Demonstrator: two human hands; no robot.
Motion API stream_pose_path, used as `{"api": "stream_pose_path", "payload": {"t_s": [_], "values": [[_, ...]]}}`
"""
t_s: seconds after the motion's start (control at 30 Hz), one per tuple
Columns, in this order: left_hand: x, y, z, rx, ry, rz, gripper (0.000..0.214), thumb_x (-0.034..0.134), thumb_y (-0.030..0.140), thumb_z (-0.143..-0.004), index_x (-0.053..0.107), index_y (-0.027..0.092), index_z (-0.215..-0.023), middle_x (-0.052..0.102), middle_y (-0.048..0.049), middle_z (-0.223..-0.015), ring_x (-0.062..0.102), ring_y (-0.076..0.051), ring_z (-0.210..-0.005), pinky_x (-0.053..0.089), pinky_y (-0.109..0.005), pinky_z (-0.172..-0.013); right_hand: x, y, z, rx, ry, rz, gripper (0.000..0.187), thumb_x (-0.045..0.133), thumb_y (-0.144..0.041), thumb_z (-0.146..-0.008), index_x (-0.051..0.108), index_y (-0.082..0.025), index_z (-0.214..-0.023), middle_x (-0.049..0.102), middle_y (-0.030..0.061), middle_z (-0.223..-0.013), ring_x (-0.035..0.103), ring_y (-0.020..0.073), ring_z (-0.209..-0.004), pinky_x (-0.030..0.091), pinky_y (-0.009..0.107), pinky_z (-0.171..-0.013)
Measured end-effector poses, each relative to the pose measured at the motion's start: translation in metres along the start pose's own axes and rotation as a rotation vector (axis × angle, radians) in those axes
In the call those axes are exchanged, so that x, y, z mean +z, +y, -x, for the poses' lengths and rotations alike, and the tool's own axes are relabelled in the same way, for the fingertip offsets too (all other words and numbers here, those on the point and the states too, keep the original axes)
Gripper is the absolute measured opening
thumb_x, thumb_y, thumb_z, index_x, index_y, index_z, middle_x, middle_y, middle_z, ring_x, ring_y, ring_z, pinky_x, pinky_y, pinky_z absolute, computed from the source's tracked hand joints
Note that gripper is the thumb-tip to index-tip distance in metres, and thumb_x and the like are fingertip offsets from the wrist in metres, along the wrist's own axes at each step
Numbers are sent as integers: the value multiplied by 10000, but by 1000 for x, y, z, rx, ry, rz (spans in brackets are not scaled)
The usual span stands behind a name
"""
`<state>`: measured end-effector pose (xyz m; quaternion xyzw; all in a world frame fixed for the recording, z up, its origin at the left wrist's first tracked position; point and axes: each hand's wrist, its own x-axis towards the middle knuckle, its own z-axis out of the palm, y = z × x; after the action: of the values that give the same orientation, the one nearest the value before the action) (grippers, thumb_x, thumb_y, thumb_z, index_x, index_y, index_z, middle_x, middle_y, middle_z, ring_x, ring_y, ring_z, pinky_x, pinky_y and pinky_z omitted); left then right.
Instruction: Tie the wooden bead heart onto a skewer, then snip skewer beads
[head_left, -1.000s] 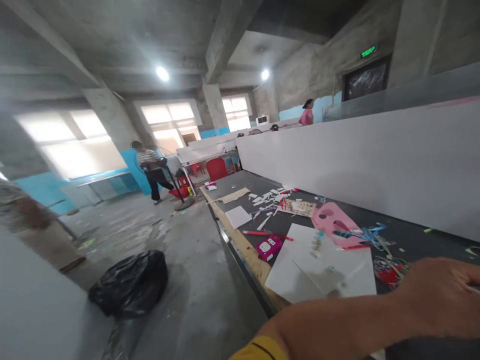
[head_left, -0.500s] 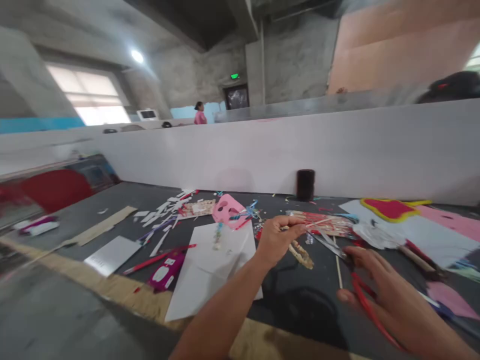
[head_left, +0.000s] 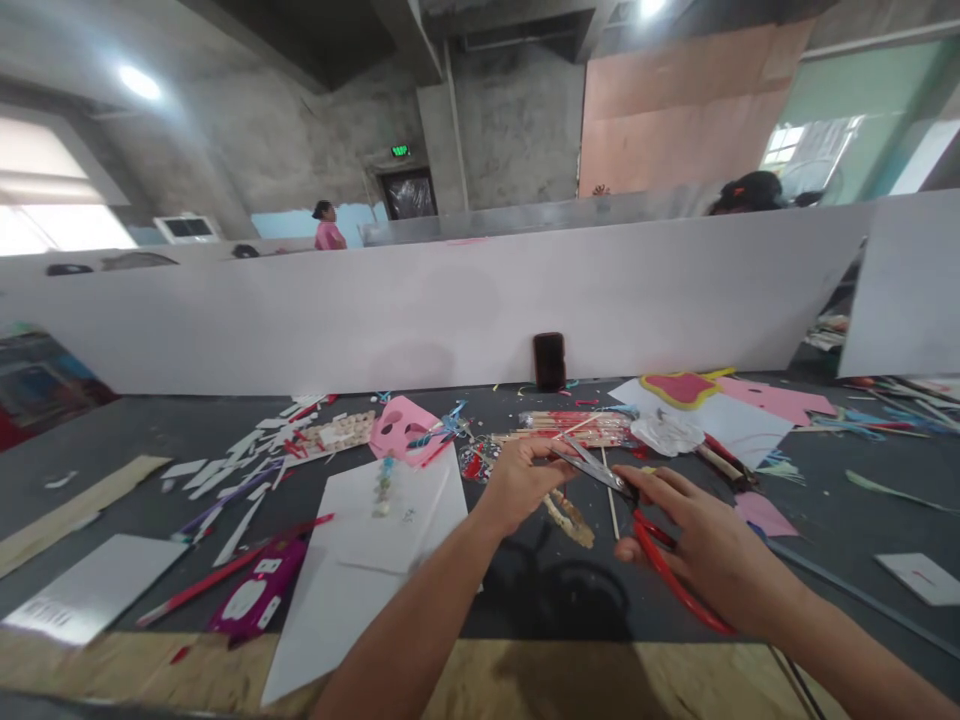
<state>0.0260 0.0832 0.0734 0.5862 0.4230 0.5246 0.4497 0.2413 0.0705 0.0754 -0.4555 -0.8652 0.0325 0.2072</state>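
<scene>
Left hand (head_left: 521, 482) now nearer right hand (head_left: 701, 535), pinching a thin stick (head_left: 564, 432); right fingers (head_left: 660, 488) clench red-handled scissors (head_left: 656, 560).

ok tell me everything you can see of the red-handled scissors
The red-handled steel scissors have long, narrow silver blades, apparently slightly parted, and a glossy red plastic grip with elongated loops. They slant across the dark tabletop, blades pointing toward the person's left hand. The person's right hand closes over the pivot end and grip.

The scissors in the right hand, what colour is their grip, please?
Scissors grip: red, seen best in the head view.
</scene>
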Motion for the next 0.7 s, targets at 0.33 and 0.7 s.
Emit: {"api": "stream_pose_path", "payload": {"t_s": [0.33, 0.7], "values": [[5, 4, 4, -117, -61, 147, 142, 708, 260, -628, 723, 147, -713, 620, 4, -636, 516, -114, -624, 402, -233, -634, 7, 5, 10, -62, 5, 28, 593, 585, -515, -773, 545, -156, -1244, 670, 129, -1015, 682, 251, -793, 543, 321, -631], [4, 2, 10, -151, -60, 173, 157, 736, 292, -604, 703, 149, -658, 611, 5, -623, 521, -119, -631, 396, -249, -650, 17, 8, 10, 49, 21, -316, 378, 562, -453, -794, 631, -211, -1076, 709, 24, -754, 642, 188, -631, 495, 255, -565]]}}
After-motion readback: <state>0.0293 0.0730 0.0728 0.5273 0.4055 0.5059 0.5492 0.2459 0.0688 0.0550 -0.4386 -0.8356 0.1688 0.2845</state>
